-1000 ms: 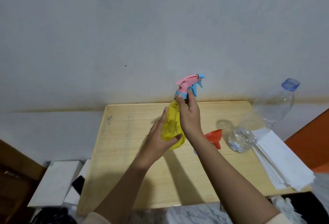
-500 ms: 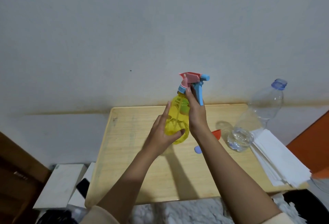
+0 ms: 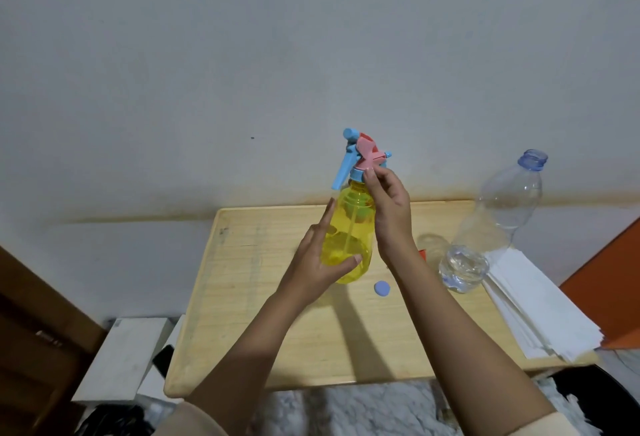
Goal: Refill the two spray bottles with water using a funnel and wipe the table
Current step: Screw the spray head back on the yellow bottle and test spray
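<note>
Wood tabletop [image 3: 263, 324] fills the middle of what we see, with a stack of white paper sheets [image 3: 540, 311] on its right edge. Beside the sheets stands an uncapped clear water bottle [image 3: 491, 227]. We hold the yellow spray bottle [image 3: 349, 234] above the table: our left hand [image 3: 318, 262] cups its body, our right hand [image 3: 389, 207] pinches the collar under the pink-and-blue trigger head [image 3: 360, 155]. A small blue cap [image 3: 382, 287] lies near the bottle's base.

text: I can read none | labels: none that I can see on the yellow spray bottle [image 3: 349, 238] or clear water bottle [image 3: 491, 227] | brands, numbers, signs: none legible from here
</note>
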Tool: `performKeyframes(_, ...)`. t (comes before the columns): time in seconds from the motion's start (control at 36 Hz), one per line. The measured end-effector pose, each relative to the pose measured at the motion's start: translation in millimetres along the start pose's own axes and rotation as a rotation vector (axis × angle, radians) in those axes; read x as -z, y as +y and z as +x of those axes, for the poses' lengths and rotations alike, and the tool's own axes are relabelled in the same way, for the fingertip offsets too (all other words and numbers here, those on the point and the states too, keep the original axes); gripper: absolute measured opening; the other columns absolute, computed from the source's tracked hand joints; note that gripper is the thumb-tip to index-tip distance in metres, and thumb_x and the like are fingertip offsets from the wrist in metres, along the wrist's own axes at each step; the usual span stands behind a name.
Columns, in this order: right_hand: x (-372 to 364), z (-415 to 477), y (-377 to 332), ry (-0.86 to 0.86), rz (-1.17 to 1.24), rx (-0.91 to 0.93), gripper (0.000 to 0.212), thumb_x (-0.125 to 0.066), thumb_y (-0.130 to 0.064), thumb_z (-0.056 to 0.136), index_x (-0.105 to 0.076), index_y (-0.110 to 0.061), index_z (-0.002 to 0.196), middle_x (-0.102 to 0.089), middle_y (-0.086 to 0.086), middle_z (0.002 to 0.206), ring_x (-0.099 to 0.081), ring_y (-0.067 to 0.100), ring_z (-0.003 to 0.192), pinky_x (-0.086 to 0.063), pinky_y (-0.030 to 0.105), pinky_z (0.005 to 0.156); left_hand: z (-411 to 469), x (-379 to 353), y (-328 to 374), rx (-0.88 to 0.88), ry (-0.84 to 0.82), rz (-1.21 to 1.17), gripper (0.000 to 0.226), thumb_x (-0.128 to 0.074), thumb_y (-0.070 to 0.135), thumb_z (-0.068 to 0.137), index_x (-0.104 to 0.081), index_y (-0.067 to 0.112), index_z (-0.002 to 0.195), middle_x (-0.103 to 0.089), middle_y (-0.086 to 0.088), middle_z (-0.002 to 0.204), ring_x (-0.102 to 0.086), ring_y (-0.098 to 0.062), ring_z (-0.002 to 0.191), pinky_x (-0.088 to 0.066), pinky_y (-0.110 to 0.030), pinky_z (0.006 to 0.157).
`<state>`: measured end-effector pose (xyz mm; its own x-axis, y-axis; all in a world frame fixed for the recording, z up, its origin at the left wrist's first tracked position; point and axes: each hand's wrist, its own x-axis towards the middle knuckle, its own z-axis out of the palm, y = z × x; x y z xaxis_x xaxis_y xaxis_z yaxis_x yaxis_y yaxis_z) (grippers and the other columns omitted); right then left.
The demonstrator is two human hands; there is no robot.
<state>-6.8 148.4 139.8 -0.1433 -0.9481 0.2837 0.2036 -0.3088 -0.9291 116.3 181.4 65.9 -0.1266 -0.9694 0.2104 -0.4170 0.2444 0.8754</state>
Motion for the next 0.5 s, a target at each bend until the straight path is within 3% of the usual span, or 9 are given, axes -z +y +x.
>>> performKeyframes(0.11,10.9,9.8,-3.8,-0.032,0.009,-0.044,0.003,-0.062,-0.015,0.089,-0.062,-0.014,0.092,-0.064,0.001,0.085,-0.059,0.016,0.083,-0.047,0.030,0.078,4.8,-5.0,3.7,-0.006,-0.004,-0.004,0.091,-0.063,0.062,0.069,-0.005,0.064,0.138,-0.034,0.024,0.134,-0.036,0.002,0.127,-0.037,-0.029,0.101)
performKeyframes(0.22,19.0,14.4,-3.8,-0.001,-0.014,-0.063,0.029,-0.072,-0.007,0.079,-0.051,-0.009,0.099,-0.057,0.000,0.095,-0.060,0.002,0.071,-0.050,0.020,0.068,7.5,-11.8,4.8,-0.021,-0.021,0.010,0.090,-0.063,0.061,0.069,-0.004,0.065,0.137,-0.027,0.040,0.129,-0.028,0.023,0.118,-0.032,-0.017,0.093)
performKeyframes(0.31,24.8,15.0,-1.9,-0.028,-0.054,-0.125,0.034,-0.070,-0.021,0.083,-0.053,-0.009,0.110,-0.057,0.005,0.104,-0.060,0.010,0.083,-0.051,0.025,0.074,9.1,-20.0,8.2,-0.010,-0.026,-0.005,0.090,-0.062,0.063,0.068,-0.004,0.066,0.137,-0.027,0.028,0.139,-0.033,0.006,0.125,-0.031,-0.023,0.097)
performKeyframes(0.36,28.6,15.0,-3.3,-0.075,-0.063,-0.170,0.025,-0.058,-0.031,0.091,-0.058,-0.013,0.108,-0.059,0.008,0.102,-0.058,0.017,0.088,-0.047,0.031,0.079,11.5,-24.7,9.8,-0.009,-0.015,-0.003,0.090,-0.062,0.063,0.067,-0.005,0.065,0.138,-0.030,0.024,0.139,-0.037,-0.002,0.127,-0.034,-0.024,0.097)
performKeyframes(0.42,32.5,15.7,-5.2,-0.077,-0.036,-0.175,0.021,-0.047,-0.028,0.097,-0.060,-0.013,0.102,-0.058,0.009,0.094,-0.056,0.018,0.085,-0.045,0.030,0.076,14.2,-28.7,9.8,-0.006,-0.009,-0.004,0.091,-0.062,0.063,0.067,-0.006,0.063,0.139,-0.031,0.027,0.135,-0.037,0.000,0.126,-0.034,-0.022,0.096)
performKeyframes(0.5,36.0,19.1,-6.2,-0.024,0.028,-0.177,0.014,-0.056,-0.018,0.092,-0.059,-0.009,0.102,-0.060,0.012,0.096,-0.057,0.020,0.087,-0.046,0.028,0.076,17.4,-34.2,9.3,-0.003,-0.006,-0.022,0.091,-0.065,0.058,0.070,-0.007,0.063,0.139,-0.030,0.034,0.130,-0.034,0.014,0.122,-0.032,-0.016,0.094)
